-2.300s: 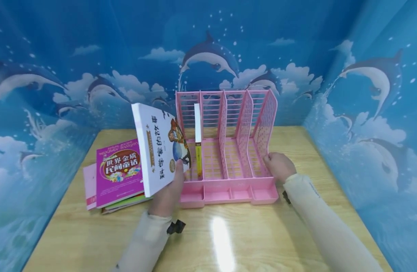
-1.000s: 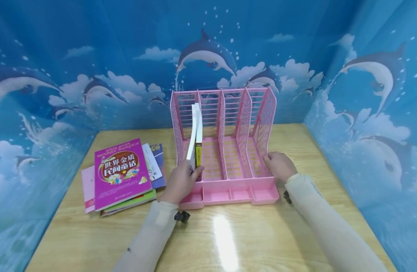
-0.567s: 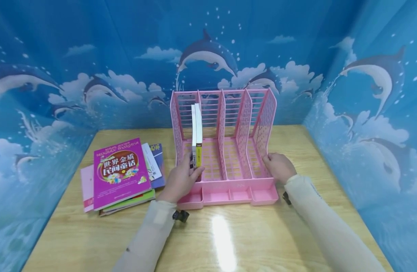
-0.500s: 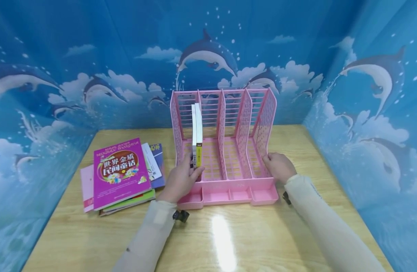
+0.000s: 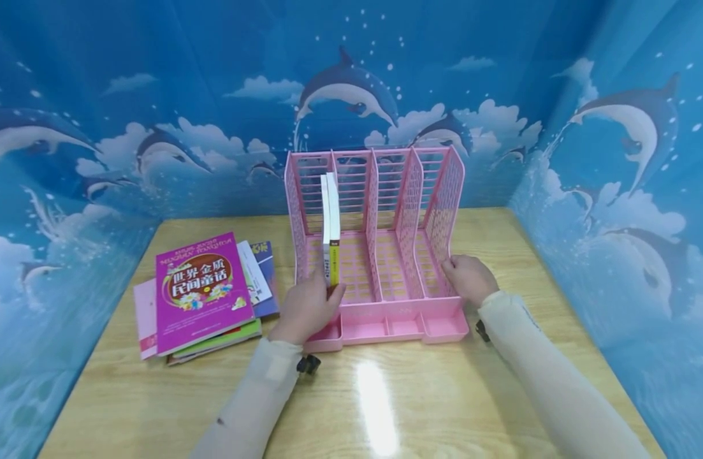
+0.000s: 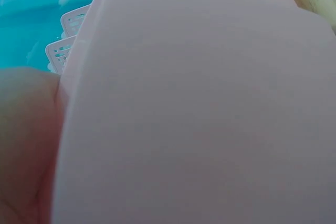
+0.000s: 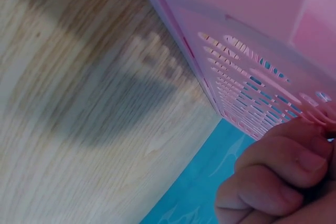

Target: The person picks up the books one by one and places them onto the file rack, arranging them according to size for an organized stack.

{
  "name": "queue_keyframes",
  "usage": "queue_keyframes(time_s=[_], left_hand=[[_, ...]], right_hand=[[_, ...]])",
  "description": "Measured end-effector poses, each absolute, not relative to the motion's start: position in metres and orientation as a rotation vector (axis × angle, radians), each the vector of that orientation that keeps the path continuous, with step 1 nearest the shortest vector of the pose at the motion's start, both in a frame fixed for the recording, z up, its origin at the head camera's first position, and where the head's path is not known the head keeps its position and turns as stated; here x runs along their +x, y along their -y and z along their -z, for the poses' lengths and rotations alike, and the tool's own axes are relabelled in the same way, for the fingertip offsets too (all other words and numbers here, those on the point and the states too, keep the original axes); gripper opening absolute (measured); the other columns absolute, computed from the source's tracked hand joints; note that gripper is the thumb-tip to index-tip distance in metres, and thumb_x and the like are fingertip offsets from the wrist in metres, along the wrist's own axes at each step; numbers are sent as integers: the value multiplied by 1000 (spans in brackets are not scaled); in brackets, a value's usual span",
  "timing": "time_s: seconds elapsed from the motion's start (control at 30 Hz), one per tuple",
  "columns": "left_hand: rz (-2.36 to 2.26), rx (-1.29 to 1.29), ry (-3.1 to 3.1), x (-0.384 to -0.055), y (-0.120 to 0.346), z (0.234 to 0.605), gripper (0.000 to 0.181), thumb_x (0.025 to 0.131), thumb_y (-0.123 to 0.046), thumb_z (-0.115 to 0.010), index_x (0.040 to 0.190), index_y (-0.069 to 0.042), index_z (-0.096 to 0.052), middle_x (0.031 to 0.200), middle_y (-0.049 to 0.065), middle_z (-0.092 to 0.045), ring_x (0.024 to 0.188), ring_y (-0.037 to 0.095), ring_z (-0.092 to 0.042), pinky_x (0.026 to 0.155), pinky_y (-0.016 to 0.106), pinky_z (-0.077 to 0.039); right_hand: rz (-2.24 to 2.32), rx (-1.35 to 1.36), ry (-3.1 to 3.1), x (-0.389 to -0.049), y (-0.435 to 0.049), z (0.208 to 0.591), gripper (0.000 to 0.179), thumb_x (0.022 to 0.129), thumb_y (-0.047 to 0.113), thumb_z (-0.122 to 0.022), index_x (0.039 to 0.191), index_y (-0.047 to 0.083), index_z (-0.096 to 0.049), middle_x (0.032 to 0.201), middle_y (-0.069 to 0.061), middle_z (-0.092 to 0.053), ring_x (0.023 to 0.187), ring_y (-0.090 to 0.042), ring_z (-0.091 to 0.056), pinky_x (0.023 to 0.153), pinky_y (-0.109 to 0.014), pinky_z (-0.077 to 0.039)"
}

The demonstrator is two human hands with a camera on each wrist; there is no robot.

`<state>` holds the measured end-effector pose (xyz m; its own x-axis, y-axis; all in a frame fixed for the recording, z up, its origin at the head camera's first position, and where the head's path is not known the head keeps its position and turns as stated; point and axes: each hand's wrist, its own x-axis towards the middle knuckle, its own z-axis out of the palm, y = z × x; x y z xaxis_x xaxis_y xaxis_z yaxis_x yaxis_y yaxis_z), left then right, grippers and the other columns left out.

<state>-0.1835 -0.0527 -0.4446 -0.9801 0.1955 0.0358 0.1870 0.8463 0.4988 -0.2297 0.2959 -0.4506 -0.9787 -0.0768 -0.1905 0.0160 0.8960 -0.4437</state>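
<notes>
A pink plastic book rack (image 5: 403,312) with several upright slots and a row of small front trays stands on the table. Two thin books stand upright side by side in its leftmost slot, one with a white spine (image 5: 326,261) and one with a yellow spine (image 5: 334,264). My left hand (image 5: 305,309) holds the lower spine end of the books, thumb on the right and fingers on the left, partly hidden. In the left wrist view the rack's pale pink front fills most of the frame. My right hand (image 5: 471,277) grips the rack's right side panel (image 7: 252,87) with curled fingers.
Left of the rack lies a loose pile of books, with a purple storybook (image 5: 204,293) on top and pink, green, white and blue covers jutting out. A blue dolphin-print curtain (image 5: 345,95) encloses the wooden table (image 5: 443,395) at the back and sides.
The white book, held tilted over the pile at first, went upright into the leftmost slot beside the yellow-spined one. Lately my left hand shifted slightly at the spines; my right hand stayed put.
</notes>
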Motion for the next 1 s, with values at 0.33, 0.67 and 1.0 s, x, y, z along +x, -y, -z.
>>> queue_keyframes(time_s=[0.33,0.67,1.0], left_hand=[[-846,282,-3016,-181,55,443,83,104,-47,-54,165,-5,-16,102,9,-70,70,21,-64,69,43,-60],[-1329,278,-2902,-172,72,431,79,99,-30,-70,164,-17,-26,131,10,-64,105,24,-66,85,41,-62],[-1185,124,-3024,-142,136,389,44,102,-33,-63,139,-9,-60,112,6,-69,100,24,-65,86,44,-58]], right_hand=[[644,-49,-2857,-232,-291,451,51,111,36,-30,84,8,-62,83,-13,-64,82,-32,-63,88,-57,-53],[616,-82,-2855,-233,-287,451,49,111,36,-31,78,11,-58,71,-9,-56,67,-25,-56,73,-46,-52],[588,-95,-2854,-233,-295,450,53,112,38,-28,81,9,-59,75,-11,-60,74,-29,-61,81,-55,-54]])
